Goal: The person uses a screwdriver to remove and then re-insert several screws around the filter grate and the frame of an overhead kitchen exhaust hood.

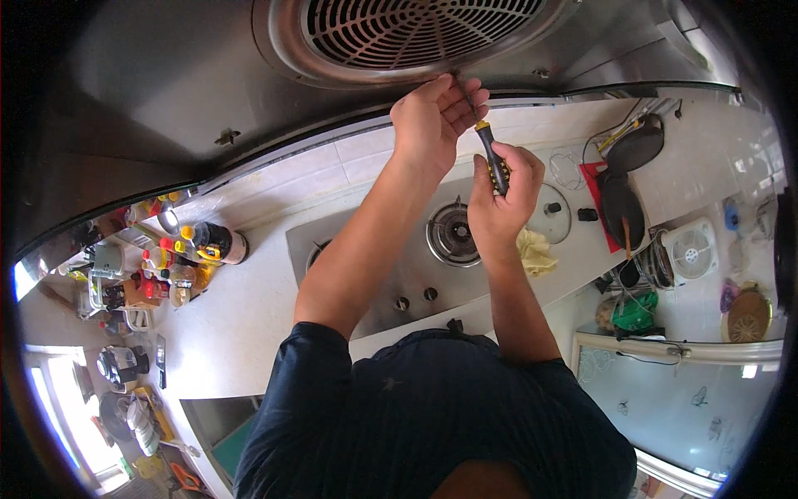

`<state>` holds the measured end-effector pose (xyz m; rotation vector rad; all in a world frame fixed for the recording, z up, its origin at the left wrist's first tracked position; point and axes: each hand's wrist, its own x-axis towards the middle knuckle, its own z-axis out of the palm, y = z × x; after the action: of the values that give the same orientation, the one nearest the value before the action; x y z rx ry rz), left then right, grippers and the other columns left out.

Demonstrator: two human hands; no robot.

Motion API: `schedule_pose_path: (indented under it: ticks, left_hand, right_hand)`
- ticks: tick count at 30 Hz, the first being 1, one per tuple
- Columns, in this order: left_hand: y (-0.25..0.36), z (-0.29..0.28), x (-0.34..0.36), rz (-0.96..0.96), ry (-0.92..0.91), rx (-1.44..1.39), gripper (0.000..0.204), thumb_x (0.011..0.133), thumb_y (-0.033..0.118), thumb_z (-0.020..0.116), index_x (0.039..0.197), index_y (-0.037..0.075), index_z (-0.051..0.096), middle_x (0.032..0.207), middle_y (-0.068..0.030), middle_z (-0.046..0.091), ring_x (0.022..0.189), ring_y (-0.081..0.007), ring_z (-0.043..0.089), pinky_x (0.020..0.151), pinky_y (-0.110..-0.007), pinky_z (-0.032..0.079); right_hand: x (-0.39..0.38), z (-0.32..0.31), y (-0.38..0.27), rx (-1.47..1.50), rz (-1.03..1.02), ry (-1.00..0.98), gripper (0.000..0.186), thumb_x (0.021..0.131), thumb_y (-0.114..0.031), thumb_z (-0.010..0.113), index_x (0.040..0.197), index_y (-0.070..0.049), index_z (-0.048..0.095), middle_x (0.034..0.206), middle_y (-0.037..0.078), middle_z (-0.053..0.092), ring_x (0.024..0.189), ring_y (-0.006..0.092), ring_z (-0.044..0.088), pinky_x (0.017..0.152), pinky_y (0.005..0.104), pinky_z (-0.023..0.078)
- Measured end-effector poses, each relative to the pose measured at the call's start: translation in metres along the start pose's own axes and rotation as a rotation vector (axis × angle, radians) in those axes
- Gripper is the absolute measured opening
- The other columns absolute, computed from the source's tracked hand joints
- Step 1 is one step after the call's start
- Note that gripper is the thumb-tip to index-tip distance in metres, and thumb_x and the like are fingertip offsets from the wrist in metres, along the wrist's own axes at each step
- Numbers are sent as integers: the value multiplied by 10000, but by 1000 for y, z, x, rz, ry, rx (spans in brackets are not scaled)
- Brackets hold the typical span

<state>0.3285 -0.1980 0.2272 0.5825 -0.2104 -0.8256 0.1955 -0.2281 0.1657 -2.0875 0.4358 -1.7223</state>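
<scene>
Screwdriver (488, 139) sits in right hand (519, 181); dark bottle (218, 239) bears blurred label (214, 250).

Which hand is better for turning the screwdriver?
Probably the right hand: it grips the screwdriver by its handle. The left hand is farther up, by the thin shaft, near the range hood grille.

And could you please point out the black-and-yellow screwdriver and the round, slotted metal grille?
Black-and-yellow screwdriver (488, 140): head view, on the upper part of its handle.
Round, slotted metal grille (424, 33): head view, on its slotted face.
</scene>
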Motion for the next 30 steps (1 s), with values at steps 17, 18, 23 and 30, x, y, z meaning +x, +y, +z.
schedule_pose_path:
  ticks: [17, 18, 23, 30]
  left_hand:
    - [-19, 10, 7, -24, 131, -231, 83, 1002, 161, 553, 1022, 94, 597, 944, -77, 703, 884, -235, 681, 852, -446, 582]
    - [-19, 10, 7, -25, 127, -224, 83, 1002, 161, 553, 1022, 94, 597, 944, -77, 703, 884, -235, 681, 852, -446, 582]
    - [-20, 11, 7, -12, 158, -217, 79, 996, 152, 552, 1011, 90, 597, 912, -69, 693, 840, -222, 677, 828, -420, 593]
    - [-22, 15, 9, 13, 176, -216, 78, 976, 144, 574, 987, 75, 607, 892, -69, 683, 827, -220, 672, 822, -422, 595]
  right_hand:
    - [5, -9, -2, 67, 39, -14, 405, 803, 76, 768, 1168, -45, 639, 1076, 150, 620, 997, 323, 632, 816, 409, 540]
    - [5, -10, -1, 99, 68, -11, 394, 799, 69, 772, 1154, -43, 642, 1065, 143, 628, 994, 318, 636, 813, 404, 540]
    - [-2, -19, 4, 169, 172, -1, 364, 793, 67, 780, 1118, -42, 658, 1041, 118, 641, 957, 286, 640, 808, 359, 534]
    - [-9, -29, 15, 227, 238, 4, 318, 869, 36, 777, 1153, -23, 647, 1070, 20, 601, 860, 70, 561, 775, 226, 478]
